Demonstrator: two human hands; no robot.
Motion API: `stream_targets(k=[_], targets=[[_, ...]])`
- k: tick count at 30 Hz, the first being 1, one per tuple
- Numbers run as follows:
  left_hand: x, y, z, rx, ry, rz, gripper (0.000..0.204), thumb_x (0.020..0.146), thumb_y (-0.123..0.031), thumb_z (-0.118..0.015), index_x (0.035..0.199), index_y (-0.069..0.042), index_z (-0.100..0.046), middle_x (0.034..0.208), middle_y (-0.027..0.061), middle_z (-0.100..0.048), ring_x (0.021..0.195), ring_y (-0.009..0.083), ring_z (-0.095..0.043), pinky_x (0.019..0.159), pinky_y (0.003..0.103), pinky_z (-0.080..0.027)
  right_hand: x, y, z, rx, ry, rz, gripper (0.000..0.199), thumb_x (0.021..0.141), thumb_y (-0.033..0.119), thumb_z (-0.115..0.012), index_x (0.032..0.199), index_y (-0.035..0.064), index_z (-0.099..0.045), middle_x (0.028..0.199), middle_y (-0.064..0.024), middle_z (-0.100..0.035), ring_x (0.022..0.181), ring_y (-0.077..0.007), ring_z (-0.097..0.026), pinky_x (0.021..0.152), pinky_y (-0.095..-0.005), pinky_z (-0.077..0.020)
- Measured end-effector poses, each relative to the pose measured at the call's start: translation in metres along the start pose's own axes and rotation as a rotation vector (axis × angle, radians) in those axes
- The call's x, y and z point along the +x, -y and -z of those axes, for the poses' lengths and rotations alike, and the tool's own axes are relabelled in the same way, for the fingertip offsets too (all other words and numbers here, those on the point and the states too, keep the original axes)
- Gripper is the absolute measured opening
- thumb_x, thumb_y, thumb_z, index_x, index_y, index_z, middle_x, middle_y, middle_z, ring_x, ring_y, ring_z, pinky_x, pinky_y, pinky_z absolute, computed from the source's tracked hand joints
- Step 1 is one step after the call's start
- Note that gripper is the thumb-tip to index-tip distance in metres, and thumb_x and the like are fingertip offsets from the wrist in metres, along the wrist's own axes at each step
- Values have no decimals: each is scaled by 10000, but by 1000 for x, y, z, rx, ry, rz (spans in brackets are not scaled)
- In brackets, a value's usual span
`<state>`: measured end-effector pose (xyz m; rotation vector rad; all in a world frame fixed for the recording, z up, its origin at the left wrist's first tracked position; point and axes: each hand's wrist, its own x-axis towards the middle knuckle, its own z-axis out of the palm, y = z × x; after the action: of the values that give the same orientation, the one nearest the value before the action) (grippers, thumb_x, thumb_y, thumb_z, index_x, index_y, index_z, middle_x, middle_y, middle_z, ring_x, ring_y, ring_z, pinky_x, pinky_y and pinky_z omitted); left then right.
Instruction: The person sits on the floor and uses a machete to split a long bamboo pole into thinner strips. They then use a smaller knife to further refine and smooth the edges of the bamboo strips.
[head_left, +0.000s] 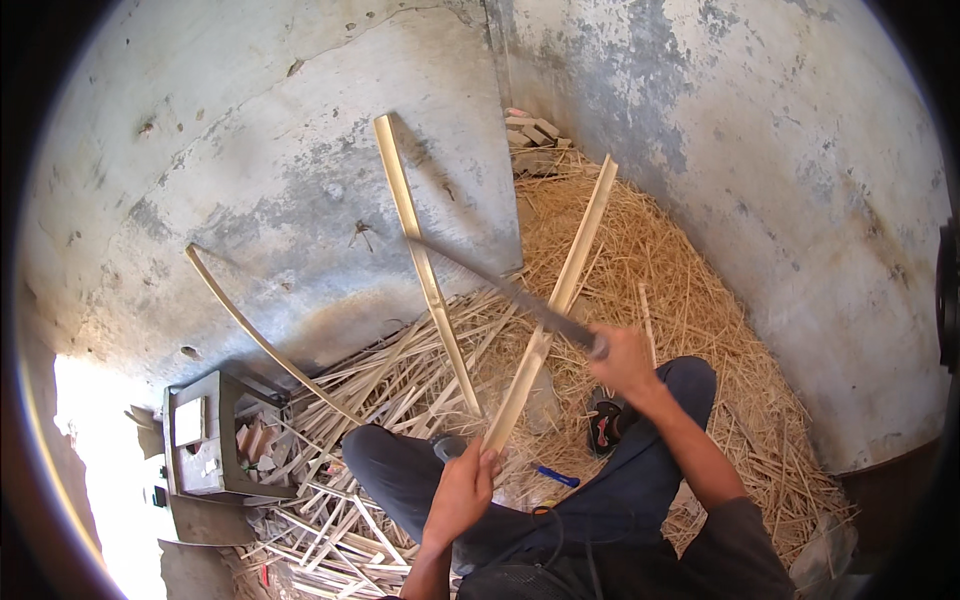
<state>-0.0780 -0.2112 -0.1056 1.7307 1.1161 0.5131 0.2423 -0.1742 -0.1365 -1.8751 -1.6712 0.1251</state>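
Observation:
My left hand (463, 497) is closed round the near end of a split bamboo length (583, 232), which slants up and away to the right with its hollow side showing. In my right hand (626, 362) is the handle of a long-bladed knife (490, 277). Its dark, slightly blurred blade crosses over the bamboo and points to the upper left. Whether the blade touches the bamboo I cannot tell. Left of it, another split bamboo length (405, 205) leans on the wall, behind the blade's tip. Farther left stands a thin curved bamboo strip (240, 320).
Loose bamboo strips (330, 520) lie in a heap at the left, with shavings (660, 250) piled at the right. A blue tool (557, 476) lies between my legs. A box of rubble (205, 450) stands at the left. Bricks (530, 130) lie in the corner between two walls.

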Motion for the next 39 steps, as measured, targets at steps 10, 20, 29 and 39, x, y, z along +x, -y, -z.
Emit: stream_targets(k=[10,20,29,39], targets=[[6,6,-11,12,-42,-47,207,1098,-123,-484,1112,45,-604,918,263,-742,850,424,-749,726,467,-574,-13,-3,-14,-87,26,123,239,745,126,-694,975,142,-756,668,-165,-689,590,-349,-699,589,-454,-562],[-23,25,6,-107,74,107,284,1144,-175,-446,1137,14,-658,741,-3,-561,652,61,-521,600,257,-459,3,-34,1,-173,44,65,228,712,131,-701,936,148,-737,651,-159,-675,645,-381,-707,591,-503,-546],[-61,27,33,-234,166,186,279,1148,-193,-453,1157,3,-651,752,-24,-524,647,39,-472,585,226,-414,83,-127,56,-68,-204,-339,209,851,80,-596,980,-19,-727,782,-249,-700,670,-356,-666,642,-484,-514],[-39,46,67,-426,86,376,287,1047,-231,-689,1187,13,-639,810,40,-661,598,87,-606,509,239,-471,55,-154,81,797,-40,-753,227,944,183,-629,799,147,-458,616,32,-440,488,-87,-404,460,-309,-350]])
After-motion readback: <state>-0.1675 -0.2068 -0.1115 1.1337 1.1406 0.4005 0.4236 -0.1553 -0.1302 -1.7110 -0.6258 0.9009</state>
